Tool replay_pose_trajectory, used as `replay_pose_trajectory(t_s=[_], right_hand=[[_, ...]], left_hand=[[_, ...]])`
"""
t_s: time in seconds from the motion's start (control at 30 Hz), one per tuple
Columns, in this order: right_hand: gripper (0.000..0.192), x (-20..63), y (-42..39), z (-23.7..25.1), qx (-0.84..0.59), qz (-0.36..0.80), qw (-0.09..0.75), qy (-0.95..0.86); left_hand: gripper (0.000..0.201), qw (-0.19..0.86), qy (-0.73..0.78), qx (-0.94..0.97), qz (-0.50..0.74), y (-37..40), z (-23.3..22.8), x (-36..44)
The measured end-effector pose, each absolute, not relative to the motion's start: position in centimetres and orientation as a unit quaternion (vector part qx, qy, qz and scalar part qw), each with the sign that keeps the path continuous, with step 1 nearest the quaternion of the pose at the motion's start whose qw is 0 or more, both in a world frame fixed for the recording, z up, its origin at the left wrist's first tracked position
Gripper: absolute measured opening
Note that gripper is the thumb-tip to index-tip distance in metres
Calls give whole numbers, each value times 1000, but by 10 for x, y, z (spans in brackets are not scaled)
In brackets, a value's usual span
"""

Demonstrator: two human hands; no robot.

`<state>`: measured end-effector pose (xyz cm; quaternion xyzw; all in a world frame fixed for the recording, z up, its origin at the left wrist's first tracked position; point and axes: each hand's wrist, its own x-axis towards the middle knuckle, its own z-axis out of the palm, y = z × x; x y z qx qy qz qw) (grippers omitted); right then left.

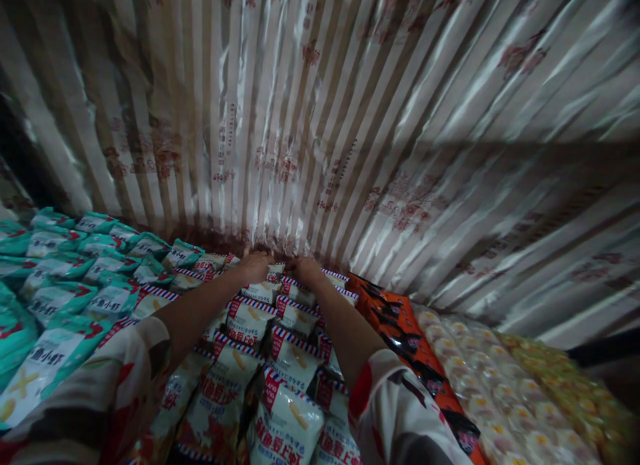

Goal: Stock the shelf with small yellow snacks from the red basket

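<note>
Both my arms reach forward over rows of red-and-white snack packets (250,318). My left hand (254,265) and my right hand (306,270) rest side by side on the farthest packets, right where the rows meet a striped, shiny sheet wall (320,118). The fingers of both hands curl down onto or behind the back packets; what they grip is hidden. My sleeves are white with a red print.
Teal-and-white packets (65,278) fill the left side. To the right run a row of orange-and-black packets (395,325), then pale packets (475,372) and yellowish ones (560,378). The striped sheet closes off the back and right.
</note>
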<state>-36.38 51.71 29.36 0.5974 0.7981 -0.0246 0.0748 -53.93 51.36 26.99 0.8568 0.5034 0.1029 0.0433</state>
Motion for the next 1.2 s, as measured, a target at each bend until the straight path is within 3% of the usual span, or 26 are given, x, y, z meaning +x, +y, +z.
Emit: replay_pose_trajectory(t_s=[0.2,0.53,0.73,1.2], right_hand=[[39,-359,507,308,596,-14,73,800],[26,-329,476,346,537,-37,129,833],[26,-336,455,343,544,-30,132,828],[28,-356,450,328,599,18,116,792]], left_hand=[[33,60,508,854,98,517,264,-540],[26,73,446,880,147,479,291,-512],[23,40,431,894,118,464,305,-498],[19,36,459,878,132,472,289,-500]])
